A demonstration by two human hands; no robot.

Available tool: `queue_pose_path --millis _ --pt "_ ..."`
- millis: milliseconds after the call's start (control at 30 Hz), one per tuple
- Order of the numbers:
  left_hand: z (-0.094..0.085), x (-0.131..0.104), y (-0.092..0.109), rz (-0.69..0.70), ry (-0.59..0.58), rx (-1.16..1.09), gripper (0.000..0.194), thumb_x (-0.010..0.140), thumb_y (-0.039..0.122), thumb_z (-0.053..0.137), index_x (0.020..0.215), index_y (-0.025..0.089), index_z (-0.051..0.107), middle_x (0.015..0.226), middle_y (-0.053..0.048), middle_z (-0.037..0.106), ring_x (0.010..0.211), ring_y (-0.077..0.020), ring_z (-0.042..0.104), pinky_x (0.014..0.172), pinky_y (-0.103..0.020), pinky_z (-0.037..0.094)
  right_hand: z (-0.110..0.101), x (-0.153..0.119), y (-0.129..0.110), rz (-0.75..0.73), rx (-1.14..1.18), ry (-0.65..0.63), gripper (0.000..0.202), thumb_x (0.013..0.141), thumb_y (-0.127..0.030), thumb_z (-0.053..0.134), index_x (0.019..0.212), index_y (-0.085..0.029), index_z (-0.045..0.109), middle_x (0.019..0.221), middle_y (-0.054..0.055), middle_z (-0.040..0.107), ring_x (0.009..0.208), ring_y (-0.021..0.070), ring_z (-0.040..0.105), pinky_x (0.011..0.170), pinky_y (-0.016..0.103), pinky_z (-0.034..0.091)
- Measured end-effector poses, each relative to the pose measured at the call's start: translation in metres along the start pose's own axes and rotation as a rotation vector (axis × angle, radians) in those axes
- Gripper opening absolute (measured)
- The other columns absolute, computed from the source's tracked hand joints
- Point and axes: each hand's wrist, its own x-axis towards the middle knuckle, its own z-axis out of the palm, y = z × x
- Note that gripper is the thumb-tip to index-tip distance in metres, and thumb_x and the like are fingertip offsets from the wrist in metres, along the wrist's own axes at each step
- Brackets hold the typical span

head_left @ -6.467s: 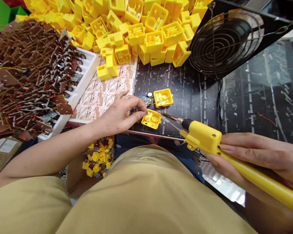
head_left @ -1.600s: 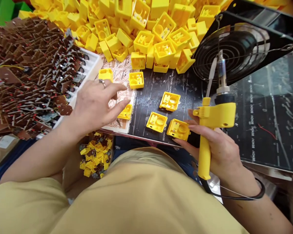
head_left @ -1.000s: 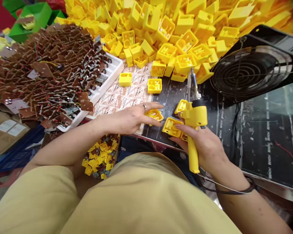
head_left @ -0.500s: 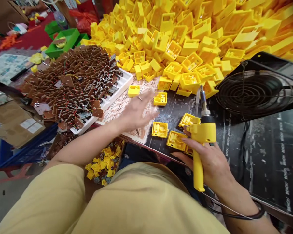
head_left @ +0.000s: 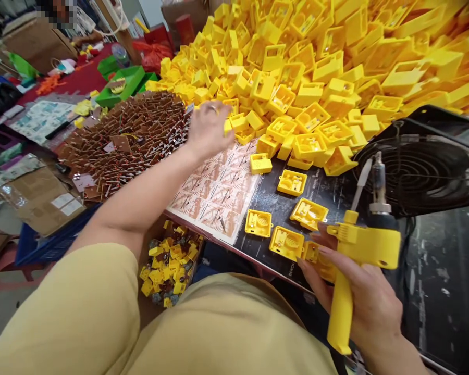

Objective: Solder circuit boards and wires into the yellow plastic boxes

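My left hand (head_left: 210, 130) reaches to the near left edge of the heap of yellow plastic housings (head_left: 310, 92), its fingers curled over a housing there; whether they grip it is unclear. My right hand (head_left: 369, 297) is closed around a yellow soldering gun (head_left: 342, 299), whose metal tip points up and away. Several open yellow housings lie on the dark bench near it, among them one at the left (head_left: 258, 223), one in the middle (head_left: 292, 182) and one close to my right fingers (head_left: 309, 213). Another housing (head_left: 260, 163) lies nearer the heap.
A mound of brown circuit boards (head_left: 128, 138) stands at the left. A black fan (head_left: 418, 166) is at the right. Below the bench edge is a box of yellow parts (head_left: 170, 265). Green trays (head_left: 128, 86) and a cardboard box (head_left: 42, 200) lie farther left.
My left hand has moved away from the bench housings to the heap's edge. The camera view has shifted. The right hand still holds the soldering gun, now lower and farther right in view.
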Motion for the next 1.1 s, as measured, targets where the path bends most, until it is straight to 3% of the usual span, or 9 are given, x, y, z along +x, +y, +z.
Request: queue_pose_path --millis 67,133,200,300,500,567,733,967,1100 --pt "-0.006 0.024 -0.043 -0.067 -0.011 0.112 0.078 0.090 0.070 0.045 0.150 0.021 0.034 0.148 0.000 0.045 0.142 -0.0306 0.021 0.118 -0.063 0.019 0.000 0.001 0.000 0.006 -0.019 0.006 0.061 0.084 -0.021 0.074 0.139 -0.020 0.047 0.101 0.009 0.074 0.086 0.0242 0.073 0.073 0.036 0.061" --pt "-0.004 0.042 -0.080 -0.167 -0.081 0.177 0.087 0.079 0.067 0.060 0.149 0.019 0.040 0.143 -0.011 0.051 0.137 -0.0399 0.029 0.108 -0.069 0.029 0.001 0.003 0.000 0.008 -0.036 0.013 0.064 0.085 -0.019 0.073 0.142 -0.021 0.045 0.101 0.009 0.074 0.082 0.0231 0.073 0.072 0.036 0.060" --pt "0.002 0.051 -0.103 -0.147 -0.111 0.209 0.072 0.079 0.058 0.062 0.138 0.017 0.055 0.133 -0.018 0.058 0.132 -0.0446 0.036 0.100 -0.069 0.038 0.002 0.004 0.001 0.010 -0.039 0.015 0.065 0.086 -0.018 0.071 0.144 -0.021 0.042 0.101 0.009 0.074 0.080 0.0233 0.072 0.069 0.035 0.059" --pt "0.004 0.052 -0.112 -0.064 -0.062 0.235 0.051 0.081 0.050 0.057 0.118 0.015 0.069 0.119 -0.020 0.065 0.128 -0.0433 0.044 0.097 -0.061 0.045 0.003 0.003 0.003 0.001 -0.057 -0.005 0.064 0.088 -0.022 0.068 0.146 -0.019 0.041 0.098 0.010 0.074 0.080 0.0249 0.072 0.059 0.033 0.056" --pt "-0.005 0.050 -0.102 -0.122 -0.281 0.275 0.079 0.065 0.054 0.075 0.133 0.016 0.061 0.136 -0.022 0.056 0.132 -0.0478 0.041 0.099 -0.063 0.045 0.004 -0.003 0.002 0.093 -0.097 -0.052 0.068 0.088 -0.025 0.068 0.150 -0.031 0.039 0.095 0.006 0.074 0.064 0.0240 0.069 0.049 0.035 0.055" --pt "-0.004 0.053 -0.107 -0.099 -0.296 0.233 0.075 0.061 0.050 0.080 0.128 0.018 0.064 0.133 -0.019 0.058 0.132 -0.0454 0.042 0.102 -0.060 0.045 0.004 -0.003 0.002 0.092 -0.097 -0.042 0.076 0.086 -0.023 0.071 0.152 -0.032 0.035 0.096 0.005 0.074 0.062 0.0239 0.069 0.047 0.036 0.054" --pt "0.003 0.043 -0.121 0.000 -0.033 0.105 0.046 0.072 0.032 0.071 0.115 0.019 0.068 0.122 -0.014 0.062 0.126 -0.0363 0.050 0.103 -0.052 0.047 0.007 -0.001 0.007 0.011 -0.100 0.006 0.081 0.080 -0.016 0.076 0.151 -0.028 0.038 0.091 0.006 0.075 0.058 0.0212 0.068 0.041 0.032 0.048" --pt "-0.002 0.002 -0.119 0.304 0.271 0.074 0.035 0.089 0.037 0.053 0.119 0.020 0.062 0.128 -0.013 0.060 0.125 -0.0311 0.052 0.109 -0.049 0.042 0.010 -0.006 0.008 0.024 -0.112 -0.018 0.063 0.090 -0.026 0.068 0.147 -0.026 0.042 0.096 0.005 0.073 0.067 0.0169 0.069 0.060 0.028 0.052" --pt "-0.015 0.001 -0.115 0.232 0.442 -0.110 0.029 0.093 0.047 0.053 0.109 0.024 0.059 0.122 -0.007 0.063 0.121 -0.0243 0.052 0.107 -0.045 0.043 0.009 -0.004 0.005 0.017 -0.125 0.000 0.052 0.089 -0.025 0.069 0.138 -0.019 0.051 0.092 0.005 0.072 0.064 0.0154 0.067 0.060 0.027 0.050"
